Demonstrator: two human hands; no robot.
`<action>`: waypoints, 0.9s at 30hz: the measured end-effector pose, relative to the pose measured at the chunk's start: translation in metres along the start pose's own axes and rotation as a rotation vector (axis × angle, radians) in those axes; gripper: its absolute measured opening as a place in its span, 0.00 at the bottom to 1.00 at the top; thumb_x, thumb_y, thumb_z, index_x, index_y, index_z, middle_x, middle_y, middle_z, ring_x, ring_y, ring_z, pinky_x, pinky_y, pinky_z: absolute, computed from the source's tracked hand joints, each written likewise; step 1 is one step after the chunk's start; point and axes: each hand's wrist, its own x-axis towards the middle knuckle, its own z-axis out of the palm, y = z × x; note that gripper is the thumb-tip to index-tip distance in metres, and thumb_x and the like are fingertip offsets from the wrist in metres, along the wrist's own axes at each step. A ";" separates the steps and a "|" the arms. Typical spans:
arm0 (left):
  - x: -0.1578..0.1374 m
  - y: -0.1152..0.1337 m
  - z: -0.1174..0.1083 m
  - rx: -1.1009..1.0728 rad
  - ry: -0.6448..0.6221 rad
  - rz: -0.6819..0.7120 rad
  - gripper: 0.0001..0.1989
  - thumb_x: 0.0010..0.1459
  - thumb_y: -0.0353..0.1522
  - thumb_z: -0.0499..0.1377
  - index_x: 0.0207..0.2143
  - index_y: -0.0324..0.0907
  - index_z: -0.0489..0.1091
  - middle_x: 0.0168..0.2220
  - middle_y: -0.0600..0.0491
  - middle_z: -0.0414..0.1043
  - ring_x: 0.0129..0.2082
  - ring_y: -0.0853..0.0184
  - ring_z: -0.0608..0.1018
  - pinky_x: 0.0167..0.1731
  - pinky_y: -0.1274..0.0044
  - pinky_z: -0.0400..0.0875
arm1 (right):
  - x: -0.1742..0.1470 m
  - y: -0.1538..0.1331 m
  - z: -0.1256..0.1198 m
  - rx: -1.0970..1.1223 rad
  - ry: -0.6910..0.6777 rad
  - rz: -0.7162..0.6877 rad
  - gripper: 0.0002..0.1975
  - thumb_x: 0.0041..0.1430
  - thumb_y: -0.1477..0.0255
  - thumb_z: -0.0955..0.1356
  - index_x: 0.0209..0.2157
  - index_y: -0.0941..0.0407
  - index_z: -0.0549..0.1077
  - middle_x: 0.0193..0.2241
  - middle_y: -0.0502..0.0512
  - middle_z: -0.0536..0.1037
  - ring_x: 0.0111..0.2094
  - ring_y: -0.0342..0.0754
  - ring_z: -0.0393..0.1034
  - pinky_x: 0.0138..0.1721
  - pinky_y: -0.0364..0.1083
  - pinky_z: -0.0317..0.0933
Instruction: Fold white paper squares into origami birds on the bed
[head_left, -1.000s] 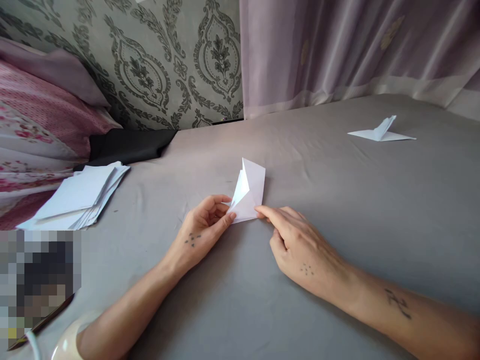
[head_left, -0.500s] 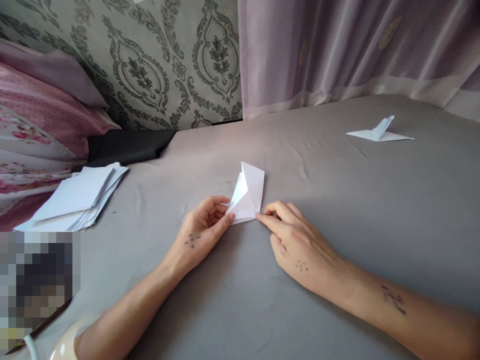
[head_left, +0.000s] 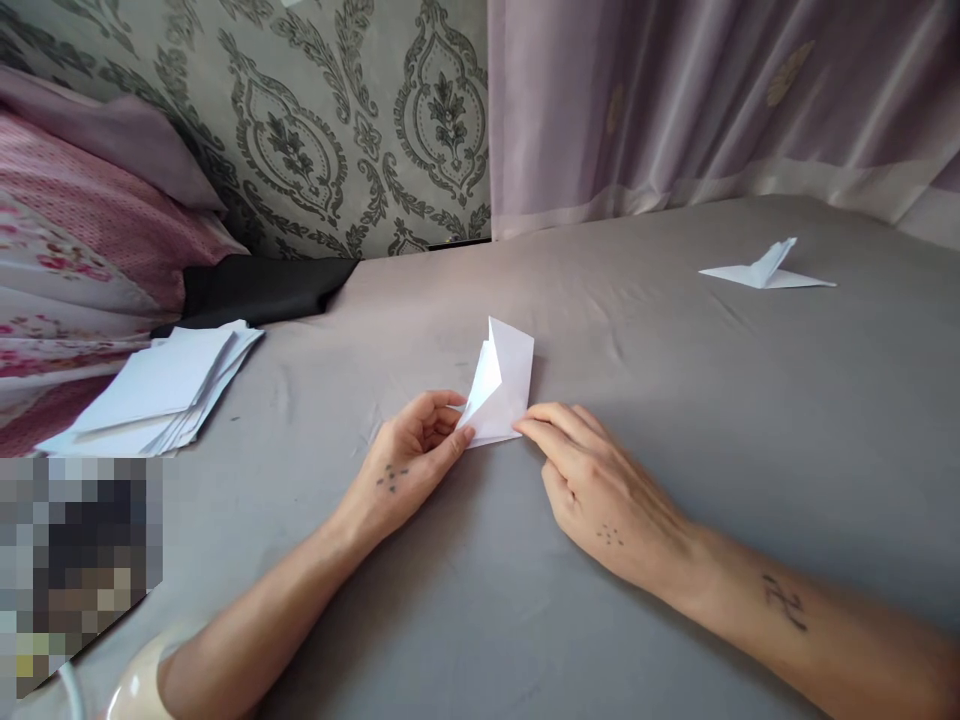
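Note:
A folded sheet of white paper (head_left: pixel 510 385) stands partly raised in the middle of the grey cloth, with a pointed flap at its top. My left hand (head_left: pixel 416 450) pinches its lower left corner between thumb and curled fingers. At the lower right corner, the fingertips of my right hand (head_left: pixel 600 490) are pressed together on the paper's edge. My right thumb is mostly hidden beneath that hand. Farther off to the right lies a folded paper figure (head_left: pixel 769 270), with wide flat points and a raised middle.
A stack of white paper sheets (head_left: pixel 161 380) lies at the left, beside a black folded cloth (head_left: pixel 262 290) and pink floral fabric (head_left: pixel 82 240). The grey cloth (head_left: pixel 465 620) has wrinkles. Behind are a patterned wall and a mauve curtain (head_left: pixel 637 100). A blurred patch covers the lower left.
The view has shifted slightly, so everything sits a little farther right. My right fingers have drawn together at the paper's corner. My left hand keeps its pinch.

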 end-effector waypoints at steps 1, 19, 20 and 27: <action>0.000 0.000 0.000 -0.003 -0.003 0.003 0.15 0.58 0.37 0.60 0.46 0.40 0.65 0.34 0.53 0.74 0.34 0.70 0.75 0.34 0.79 0.69 | -0.001 -0.001 0.000 -0.003 0.006 -0.011 0.26 0.53 0.90 0.56 0.49 0.59 0.71 0.44 0.58 0.73 0.44 0.51 0.65 0.45 0.52 0.66; -0.005 0.006 -0.008 0.113 0.009 -0.023 0.20 0.58 0.40 0.59 0.50 0.43 0.63 0.35 0.53 0.75 0.31 0.68 0.75 0.34 0.77 0.69 | 0.002 -0.001 0.002 -0.061 -0.101 -0.045 0.26 0.56 0.85 0.57 0.54 0.57 0.68 0.39 0.57 0.70 0.38 0.50 0.62 0.42 0.53 0.64; -0.005 0.005 -0.007 0.109 0.005 -0.033 0.19 0.57 0.40 0.60 0.49 0.42 0.63 0.34 0.54 0.75 0.30 0.69 0.74 0.32 0.77 0.68 | 0.002 -0.001 0.002 -0.057 -0.107 -0.039 0.26 0.56 0.85 0.57 0.54 0.56 0.68 0.39 0.56 0.70 0.39 0.50 0.63 0.42 0.53 0.64; -0.005 0.005 -0.003 0.180 0.020 -0.062 0.15 0.58 0.37 0.58 0.46 0.42 0.64 0.31 0.56 0.71 0.27 0.71 0.71 0.27 0.78 0.64 | 0.004 -0.002 0.002 -0.075 -0.104 -0.031 0.24 0.56 0.84 0.58 0.51 0.56 0.70 0.39 0.57 0.70 0.40 0.51 0.63 0.42 0.52 0.63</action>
